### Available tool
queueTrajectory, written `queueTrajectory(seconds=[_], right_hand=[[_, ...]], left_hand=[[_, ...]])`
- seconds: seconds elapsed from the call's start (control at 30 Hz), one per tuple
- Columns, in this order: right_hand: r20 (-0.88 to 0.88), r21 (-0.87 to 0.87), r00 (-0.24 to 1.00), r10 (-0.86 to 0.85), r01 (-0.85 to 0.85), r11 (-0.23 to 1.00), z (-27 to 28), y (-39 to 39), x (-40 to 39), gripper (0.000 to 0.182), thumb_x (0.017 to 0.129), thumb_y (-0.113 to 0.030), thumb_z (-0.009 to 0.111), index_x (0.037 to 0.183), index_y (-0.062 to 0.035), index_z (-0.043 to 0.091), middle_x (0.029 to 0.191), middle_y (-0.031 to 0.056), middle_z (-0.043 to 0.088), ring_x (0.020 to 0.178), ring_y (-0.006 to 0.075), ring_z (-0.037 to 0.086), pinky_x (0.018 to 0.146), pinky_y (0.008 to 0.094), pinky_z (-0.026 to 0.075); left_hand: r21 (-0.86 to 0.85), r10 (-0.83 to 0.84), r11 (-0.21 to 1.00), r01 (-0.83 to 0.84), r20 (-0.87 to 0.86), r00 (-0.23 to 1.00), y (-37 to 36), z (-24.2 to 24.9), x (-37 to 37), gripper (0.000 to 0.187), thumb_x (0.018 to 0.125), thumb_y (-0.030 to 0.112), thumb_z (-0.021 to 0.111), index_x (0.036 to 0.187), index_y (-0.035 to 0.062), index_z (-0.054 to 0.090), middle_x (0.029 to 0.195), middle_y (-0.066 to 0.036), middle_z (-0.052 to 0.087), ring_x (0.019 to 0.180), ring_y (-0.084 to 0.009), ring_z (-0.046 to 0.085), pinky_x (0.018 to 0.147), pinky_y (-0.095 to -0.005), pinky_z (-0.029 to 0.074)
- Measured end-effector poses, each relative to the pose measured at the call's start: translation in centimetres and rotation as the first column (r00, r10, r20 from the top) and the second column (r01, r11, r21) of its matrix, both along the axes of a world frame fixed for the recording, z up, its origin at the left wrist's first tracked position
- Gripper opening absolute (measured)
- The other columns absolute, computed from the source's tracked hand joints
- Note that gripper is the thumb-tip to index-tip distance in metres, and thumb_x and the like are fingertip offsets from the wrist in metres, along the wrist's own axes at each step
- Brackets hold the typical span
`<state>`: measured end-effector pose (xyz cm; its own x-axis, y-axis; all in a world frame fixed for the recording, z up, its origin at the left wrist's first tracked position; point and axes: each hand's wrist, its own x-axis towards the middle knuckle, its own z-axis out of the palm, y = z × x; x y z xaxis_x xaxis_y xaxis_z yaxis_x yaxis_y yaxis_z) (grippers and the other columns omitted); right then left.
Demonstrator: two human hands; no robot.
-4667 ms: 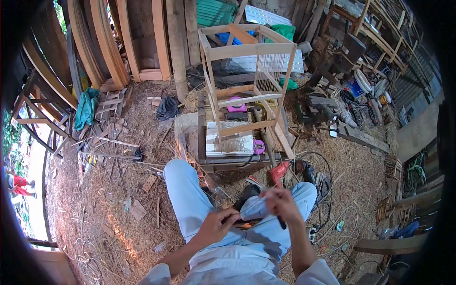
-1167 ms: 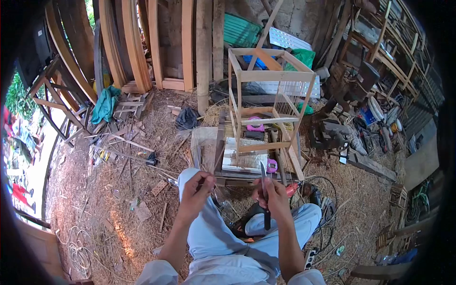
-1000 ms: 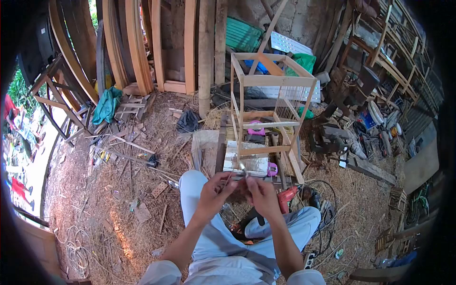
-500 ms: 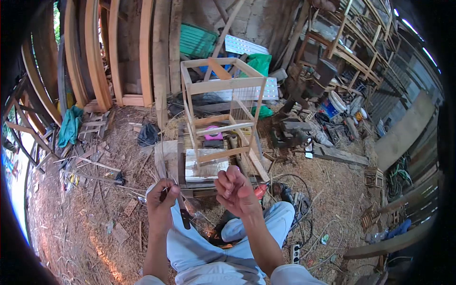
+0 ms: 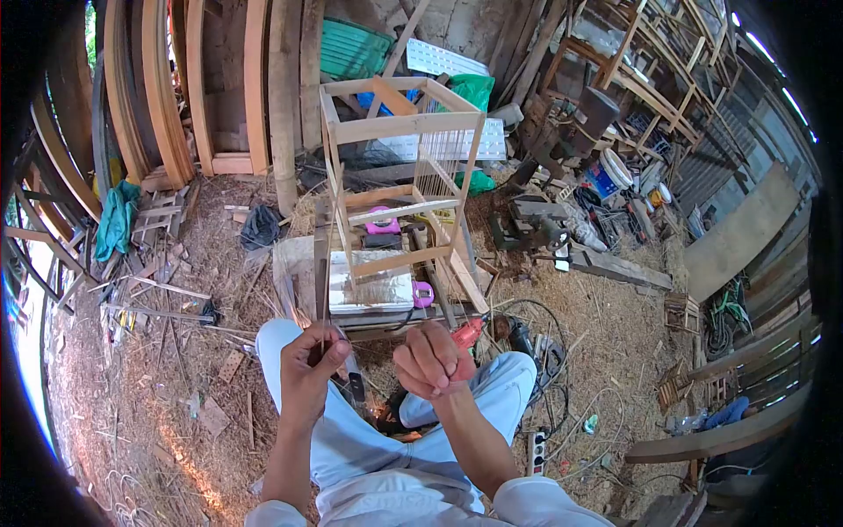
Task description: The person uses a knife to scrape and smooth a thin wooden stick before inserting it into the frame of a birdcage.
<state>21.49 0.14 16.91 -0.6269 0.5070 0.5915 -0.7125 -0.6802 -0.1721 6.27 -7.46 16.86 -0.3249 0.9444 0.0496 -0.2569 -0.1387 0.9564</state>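
My left hand (image 5: pixel 312 364) is closed in a pinch around a thin strip (image 5: pixel 321 285) that stands up past its fingers. Just beside that hand, a knife with a dark handle (image 5: pixel 356 385) hangs over my trousers, its blade close to the fingers. My right hand (image 5: pixel 432 360) makes a fist in front of my other knee; what it grips, if anything, is hidden inside the fingers. Ahead of both hands stands a light wooden frame (image 5: pixel 399 130), with thin upright strands (image 5: pixel 443 158) along its right side and a loose wood piece (image 5: pixel 393 95) across its top.
A red tool (image 5: pixel 468 332) lies beyond my right hand, near cables and a power strip (image 5: pixel 536 452). Pink objects (image 5: pixel 423 294) rest by a whitish block (image 5: pixel 371 288) beneath the frame. Shavings cover the ground. Curved timbers (image 5: pixel 158 88) lean at the left; buckets (image 5: pixel 617 169) stand right.
My right hand has gone from loosely curled, palm turned up, to a fist with its back showing, slightly lower. The left hand has shifted a little right, and the view has tilted slightly.
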Motion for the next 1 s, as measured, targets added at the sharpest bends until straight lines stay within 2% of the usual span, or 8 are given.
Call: queueTrajectory(seconds=[0.37,0.63,0.83,0.87,0.9,0.93,0.97,1.0], right_hand=[[-0.095,0.114,0.992,0.085,-0.074,0.991,-0.5,0.7,-0.3,0.017,0.070,-0.009,0.076,0.070,-0.0028,0.061,0.067,0.0084,0.063,0.064,0.0140,0.049,0.047,0.0220,0.046],[-0.196,0.166,0.973,0.119,-0.087,0.982,-0.2,0.5,-0.9,0.021,0.071,-0.019,0.080,0.076,-0.0054,0.065,0.071,0.0054,0.065,0.064,0.0105,0.051,0.047,0.0208,0.045],[-0.187,0.074,0.976,0.107,-0.095,0.993,-0.6,0.3,0.1,0.018,0.076,-0.020,0.075,0.077,-0.0065,0.063,0.066,0.0024,0.061,0.061,0.0098,0.050,0.048,0.0218,0.042],[0.052,-0.004,0.995,-0.080,0.081,0.997,-0.8,0.1,0.7,0.019,0.081,-0.022,0.070,0.076,-0.0076,0.059,0.064,0.0005,0.056,0.059,0.0093,0.047,0.050,0.0226,0.040],[0.296,-0.030,0.925,-0.240,0.260,0.965,-0.9,-0.1,1.1,0.021,0.085,-0.024,0.065,0.075,-0.0088,0.055,0.062,-0.0013,0.052,0.058,0.0088,0.045,0.052,0.0233,0.038],[0.420,0.002,0.854,-0.307,0.338,0.941,-1.3,0.1,1.4,0.026,0.089,-0.029,0.058,0.074,-0.0112,0.046,0.062,-0.0024,0.043,0.058,0.0088,0.041,0.056,0.0238,0.034],[0.408,0.002,0.867,-0.287,0.313,0.950,-2.1,0.0,1.6,0.026,0.089,-0.029,0.058,0.074,-0.0112,0.046,0.062,-0.0024,0.043,0.058,0.0088,0.041,0.056,0.0238,0.034],[0.489,0.012,0.800,-0.347,0.392,0.920,-3.0,0.0,1.9,0.025,0.088,-0.028,0.059,0.075,-0.0096,0.047,0.062,-0.0015,0.038,0.059,0.0103,0.037,0.057,0.0248,0.032]], left_hand=[[-0.049,-0.044,0.998,0.045,0.016,0.999,0.1,-0.4,0.3,0.013,0.082,0.009,0.067,0.085,0.0011,0.058,0.079,-0.001,0.058,0.064,-0.0047,0.050,0.053,-0.0187,0.042],[-0.038,-0.065,0.997,0.066,0.022,0.998,0.1,-0.1,1.0,0.012,0.080,0.005,0.069,0.084,0.0015,0.059,0.082,-0.001,0.059,0.076,-0.0059,0.050,0.069,-0.0203,0.039],[-0.052,-0.018,0.998,0.019,0.034,0.999,0.5,0.3,1.8,0.010,0.081,0.005,0.068,0.087,0.0011,0.061,0.076,0.001,0.058,0.066,-0.0045,0.048,0.060,-0.0194,0.040],[-0.039,-0.002,0.999,0.002,0.008,1.000,0.9,0.5,2.1,0.010,0.081,0.004,0.067,0.088,0.0008,0.062,0.074,0.002,0.057,0.063,-0.0040,0.047,0.057,-0.0193,0.039],[-0.021,0.019,1.000,-0.019,-0.022,1.000,1.3,0.4,2.3,0.010,0.082,0.004,0.067,0.089,0.0006,0.062,0.071,0.003,0.056,0.061,-0.0035,0.046,0.055,-0.0192,0.038],[0.001,0.007,1.000,-0.007,-0.043,0.999,1.7,0.1,2.2,0.008,0.082,0.005,0.066,0.088,0.0008,0.062,0.068,0.004,0.054,0.060,-0.0027,0.045,0.053,-0.0188,0.038],[-0.010,0.014,1.000,-0.015,-0.133,0.991,1.8,0.5,2.2,0.009,0.084,0.007,0.066,0.087,0.0011,0.061,0.066,0.004,0.052,0.058,-0.0024,0.045,0.052,-0.0191,0.038],[-0.002,-0.001,1.000,0.001,-0.083,0.997,2.1,0.6,2.4,0.010,0.084,0.009,0.066,0.087,0.0013,0.060,0.065,0.004,0.052,0.058,-0.0025,0.045,0.051,-0.0192,0.038]])
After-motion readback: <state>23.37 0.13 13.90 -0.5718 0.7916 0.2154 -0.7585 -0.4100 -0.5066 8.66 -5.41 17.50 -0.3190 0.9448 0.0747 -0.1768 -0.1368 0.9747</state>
